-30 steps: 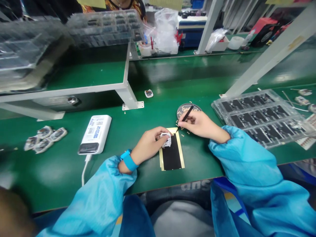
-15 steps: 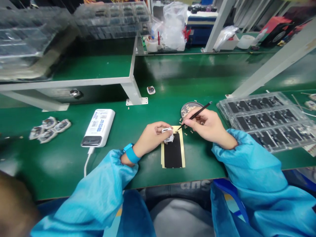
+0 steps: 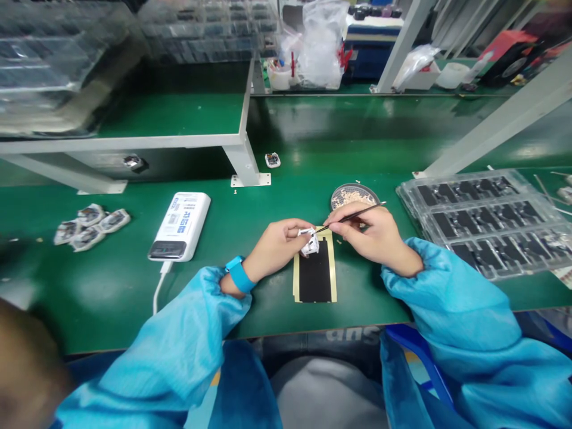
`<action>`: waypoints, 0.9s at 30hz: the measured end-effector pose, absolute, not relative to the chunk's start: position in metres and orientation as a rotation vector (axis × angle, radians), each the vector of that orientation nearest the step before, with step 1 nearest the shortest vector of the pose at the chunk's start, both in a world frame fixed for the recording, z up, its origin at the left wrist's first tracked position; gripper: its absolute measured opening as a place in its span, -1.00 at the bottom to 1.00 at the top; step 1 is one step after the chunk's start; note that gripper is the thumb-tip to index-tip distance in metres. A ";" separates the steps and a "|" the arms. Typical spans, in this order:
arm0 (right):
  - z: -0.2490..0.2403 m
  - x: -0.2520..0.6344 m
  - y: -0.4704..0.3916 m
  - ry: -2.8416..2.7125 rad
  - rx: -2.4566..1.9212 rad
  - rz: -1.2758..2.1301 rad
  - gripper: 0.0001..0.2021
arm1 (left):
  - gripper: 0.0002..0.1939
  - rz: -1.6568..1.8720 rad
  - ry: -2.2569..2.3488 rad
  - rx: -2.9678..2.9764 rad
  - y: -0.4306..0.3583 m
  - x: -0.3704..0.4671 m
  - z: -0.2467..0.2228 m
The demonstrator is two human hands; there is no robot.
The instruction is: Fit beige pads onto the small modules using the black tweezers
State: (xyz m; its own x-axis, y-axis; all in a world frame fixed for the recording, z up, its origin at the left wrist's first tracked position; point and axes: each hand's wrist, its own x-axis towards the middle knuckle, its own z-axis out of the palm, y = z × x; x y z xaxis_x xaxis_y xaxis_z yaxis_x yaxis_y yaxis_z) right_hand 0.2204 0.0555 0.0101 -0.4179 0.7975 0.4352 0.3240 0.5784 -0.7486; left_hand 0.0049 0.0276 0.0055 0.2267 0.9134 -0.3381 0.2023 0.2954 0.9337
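1. With our left hand (image 3: 279, 247) we pinch the small white part (image 3: 311, 244) between thumb and fingers; a firm, light grip there should stop it twisting under the tool.
2. Our right hand (image 3: 369, 235) grasps the slim black tool (image 3: 351, 217) like a pen, its tip at the upper edge of the white part. Whether the tip touches or carries anything, we cannot tell.
3. To work well, we would do best to move the tip in small, slow strokes and press gently, since the white part looks light and likely to shift.
4. Bracing both wrists near the green tabletop (image 3: 250, 220) would probably help our aim.
5. The white part lies at our left fingertips, between our two hands, over the upper left of the black pad (image 3: 315, 277). We cannot tell if it rests there or is lifted.
6. Just beyond our right hand stands the round dish (image 3: 340, 189) of tiny pale pieces (image 3: 353, 195); our sleeve should stay clear of it.
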 end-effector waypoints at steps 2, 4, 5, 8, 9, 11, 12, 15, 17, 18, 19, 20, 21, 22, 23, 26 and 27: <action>0.010 0.221 0.056 -1.998 -0.896 0.724 -0.90 | -0.77 0.702 1.257 1.201 0.028 0.005 0.005; 0.010 0.221 0.056 -2.005 -0.897 0.719 -0.90 | -0.77 0.706 1.248 1.207 0.028 0.004 0.004; 0.010 0.221 0.056 -2.005 -0.900 0.717 -0.90 | -0.77 0.709 1.244 1.208 0.028 0.004 0.004; 0.010 0.220 0.055 -2.021 -0.903 0.715 -0.90 | -0.77 0.714 1.241 1.197 0.028 0.004 0.003; 0.010 0.220 0.055 -2.039 -0.898 0.705 -0.89 | -0.77 0.716 1.240 1.189 0.028 0.004 0.003; 0.010 0.220 0.054 -2.087 -0.877 0.666 -0.89 | -0.76 0.721 1.241 1.173 0.027 0.004 0.003; 0.011 0.220 0.053 -2.101 -0.861 0.643 -0.89 | -0.76 0.723 1.240 1.171 0.027 0.004 0.003; 0.012 0.220 0.050 -2.078 -0.832 0.623 -0.88 | -0.74 0.724 1.243 1.175 0.028 0.004 0.003; 0.012 0.220 0.049 -2.061 -0.825 0.632 -0.88 | -0.72 0.725 1.233 1.173 0.028 0.003 0.002; 0.012 0.220 0.049 -2.066 -0.823 0.638 -0.89 | -0.71 0.731 1.217 1.170 0.027 0.003 0.002; 0.012 0.220 0.049 -2.073 -0.817 0.642 -0.89 | -0.70 0.744 1.195 1.169 0.027 0.002 0.001; 0.013 0.220 0.049 -2.079 -0.808 0.648 -0.89 | -0.68 0.762 1.166 1.169 0.027 0.002 0.000; 0.013 0.220 0.049 -2.077 -0.800 0.655 -0.88 | -0.66 0.783 1.134 1.169 0.026 0.001 0.000; 0.014 0.220 0.049 -2.068 -0.795 0.662 -0.88 | -0.63 0.805 1.103 1.174 0.025 0.000 0.001; 0.015 0.221 0.049 -2.050 -0.797 0.665 -0.88 | -0.60 0.825 1.082 1.182 0.024 0.000 0.001; 0.019 0.221 0.048 -1.954 -0.849 0.689 -0.90 | -0.55 0.863 1.077 1.232 0.021 -0.002 0.006; 0.020 0.221 0.047 -1.915 -0.876 0.723 -0.90 | -0.55 0.867 1.087 1.254 0.021 -0.003 0.008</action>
